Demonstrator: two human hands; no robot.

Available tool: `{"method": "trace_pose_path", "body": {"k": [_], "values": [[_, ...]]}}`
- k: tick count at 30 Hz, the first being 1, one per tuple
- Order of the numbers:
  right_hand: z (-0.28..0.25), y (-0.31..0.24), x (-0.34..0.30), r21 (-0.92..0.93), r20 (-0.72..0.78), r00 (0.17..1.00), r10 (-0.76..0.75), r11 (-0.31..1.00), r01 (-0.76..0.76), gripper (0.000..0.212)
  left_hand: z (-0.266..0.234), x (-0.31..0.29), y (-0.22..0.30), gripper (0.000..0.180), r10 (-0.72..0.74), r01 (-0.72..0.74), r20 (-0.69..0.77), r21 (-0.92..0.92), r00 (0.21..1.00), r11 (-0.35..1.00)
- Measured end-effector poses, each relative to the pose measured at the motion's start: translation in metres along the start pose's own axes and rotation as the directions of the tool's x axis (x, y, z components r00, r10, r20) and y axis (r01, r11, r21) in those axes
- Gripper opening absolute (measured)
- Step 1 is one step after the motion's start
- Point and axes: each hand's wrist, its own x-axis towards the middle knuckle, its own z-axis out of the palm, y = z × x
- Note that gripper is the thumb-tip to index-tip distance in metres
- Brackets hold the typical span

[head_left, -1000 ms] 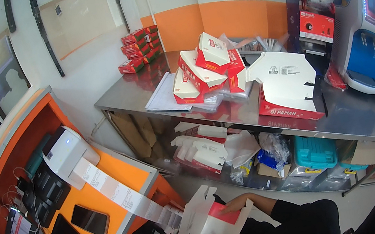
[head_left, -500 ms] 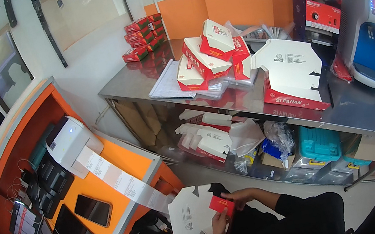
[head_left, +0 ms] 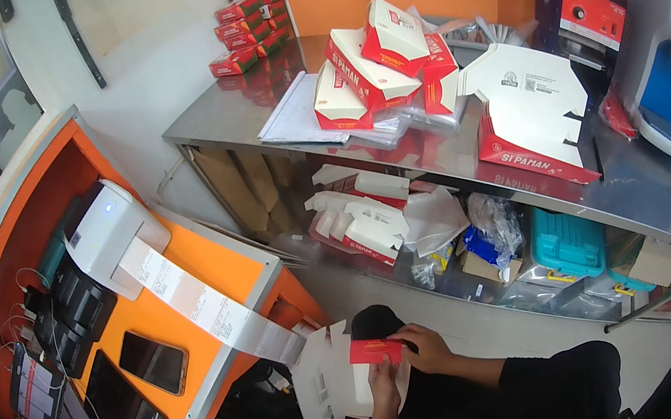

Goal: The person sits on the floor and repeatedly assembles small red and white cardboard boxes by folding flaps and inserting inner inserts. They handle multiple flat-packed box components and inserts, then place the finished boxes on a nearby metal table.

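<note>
In my lap lies a partly folded food carton, its white card panel point(head_left: 321, 393) opened out to the left and a red panel point(head_left: 371, 350) standing up near my knee. My left hand point(head_left: 382, 383) grips the red panel from below, thumb on its face. At the panel's right edge, my right hand point(head_left: 428, 348) is closed on the card with curled fingers. The underside of the carton and some of my fingertips are hidden.
Folded red-and-white cartons point(head_left: 369, 69) are piled on the steel table point(head_left: 200, 126), beside a larger carton point(head_left: 530, 117). To my left, an orange desk point(head_left: 212, 272) holds a label printer point(head_left: 112, 240), phones and a tablet point(head_left: 124, 417). A teal-lidded bin point(head_left: 570, 240) sits on the lower shelf.
The red panel has turned and swung up and left, and the white panel has tilted. My right hand has shifted slightly along the panel's edge. The whole view has shifted a little.
</note>
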Motion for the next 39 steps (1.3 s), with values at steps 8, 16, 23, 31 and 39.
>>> {"method": "trace_pose_path", "body": {"k": [8, 16, 23, 31, 39], "values": [[-0.003, -0.012, 0.020, 0.067, 0.232, 0.910, -0.342, 0.939, 0.336, 0.025, -0.001, -0.007, 0.002, 0.021, 0.041, -0.049, -0.163, -0.046, 0.986, 0.998], [0.003, -0.033, 0.026, -0.123, 0.246, 0.848, -0.469, 0.853, 0.508, 0.015, 0.007, -0.015, 0.014, 0.021, 0.075, -0.085, -0.233, -0.032, 0.970, 0.996], [0.011, -0.037, 0.024, -0.224, 0.254, 0.826, -0.503, 0.800, 0.556, 0.018, 0.017, -0.018, 0.013, 0.020, 0.155, -0.171, -0.206, -0.063, 0.966, 0.983], [0.012, -0.026, 0.013, -0.108, 0.347, 0.911, -0.222, 0.956, 0.274, 0.028, 0.017, -0.026, 0.016, 0.014, 0.292, -0.242, -0.124, 0.312, 0.948, 0.919], [-0.024, 0.002, 0.001, 0.559, 0.573, 0.786, 0.233, 0.590, -0.583, 0.057, 0.047, -0.048, 0.024, 0.018, 0.316, -0.311, 0.101, 0.602, 0.943, 0.735]]}}
